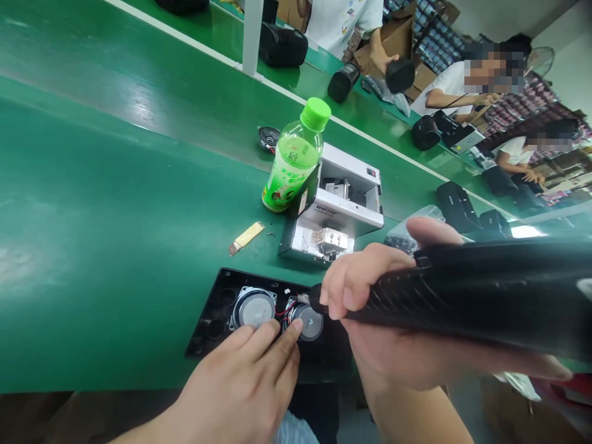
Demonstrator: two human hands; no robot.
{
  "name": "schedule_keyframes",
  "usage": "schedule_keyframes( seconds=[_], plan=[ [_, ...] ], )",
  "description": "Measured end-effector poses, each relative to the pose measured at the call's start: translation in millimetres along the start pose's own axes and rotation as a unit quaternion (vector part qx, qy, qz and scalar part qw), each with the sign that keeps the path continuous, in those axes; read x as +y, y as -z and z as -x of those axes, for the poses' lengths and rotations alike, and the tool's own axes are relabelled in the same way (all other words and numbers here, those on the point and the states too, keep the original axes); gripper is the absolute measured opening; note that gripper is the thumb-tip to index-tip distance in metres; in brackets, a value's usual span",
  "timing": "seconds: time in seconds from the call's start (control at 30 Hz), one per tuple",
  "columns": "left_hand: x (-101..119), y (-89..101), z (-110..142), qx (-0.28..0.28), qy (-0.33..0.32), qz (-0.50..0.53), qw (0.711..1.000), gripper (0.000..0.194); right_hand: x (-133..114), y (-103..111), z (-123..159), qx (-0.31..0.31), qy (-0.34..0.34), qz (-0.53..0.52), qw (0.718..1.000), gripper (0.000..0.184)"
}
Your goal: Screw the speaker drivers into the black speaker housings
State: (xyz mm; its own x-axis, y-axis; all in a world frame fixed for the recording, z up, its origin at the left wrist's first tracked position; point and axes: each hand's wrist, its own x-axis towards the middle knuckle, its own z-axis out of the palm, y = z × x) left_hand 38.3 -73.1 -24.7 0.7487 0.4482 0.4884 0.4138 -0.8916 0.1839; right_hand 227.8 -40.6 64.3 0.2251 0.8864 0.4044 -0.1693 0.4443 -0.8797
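Observation:
My right hand is wrapped round a black electric screwdriver, which lies almost level. Its tip points at the upper edge of the right-hand speaker driver. Beside it is a second speaker driver. Both sit in a black panel near the bench's front edge, with red and dark wires between them. My left hand rests over the panel with fingers stretched out, fingertips touching the drivers. The screw spot under the tip is too small to make out.
Behind the panel stand a grey-white machine and a green-capped drink bottle. A yellow strip lies left of them, a loose speaker driver farther back. Across the green bench, co-workers handle black speaker cases.

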Motion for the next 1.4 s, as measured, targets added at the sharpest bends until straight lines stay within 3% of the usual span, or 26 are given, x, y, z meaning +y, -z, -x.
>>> schedule_keyframes(
  seconds=[0.13, 0.53, 0.87, 1.2, 1.4],
  plan=[
    [0, -3.0, 1, 0.009, 0.009, 0.009, 1.0, 0.044, 8, 0, -3, 0.015, -0.016, 0.009, 1.0, 0.068],
    [1, -1.4, 1, 0.009, 0.006, 0.019, 1.0, 0.038, 15, 7, -2, -0.035, -0.038, 0.038, 0.998, 0.064],
    [1, 0.1, -6, 0.002, 0.021, 0.02, 1.0, 0.037, 37, 4, 8, -0.014, 0.005, 0.01, 1.0, 0.053],
    [-1, -1.9, -5, -0.016, 0.012, 0.018, 1.0, 0.026, 53, -1, 7, -0.02, 0.023, -0.002, 1.0, 0.066],
    [-2, -7.0, -2, 0.008, 0.019, 0.018, 1.0, 0.023, 59, 0, 13, -0.029, 0.034, 0.009, 0.999, 0.069]
  ],
)
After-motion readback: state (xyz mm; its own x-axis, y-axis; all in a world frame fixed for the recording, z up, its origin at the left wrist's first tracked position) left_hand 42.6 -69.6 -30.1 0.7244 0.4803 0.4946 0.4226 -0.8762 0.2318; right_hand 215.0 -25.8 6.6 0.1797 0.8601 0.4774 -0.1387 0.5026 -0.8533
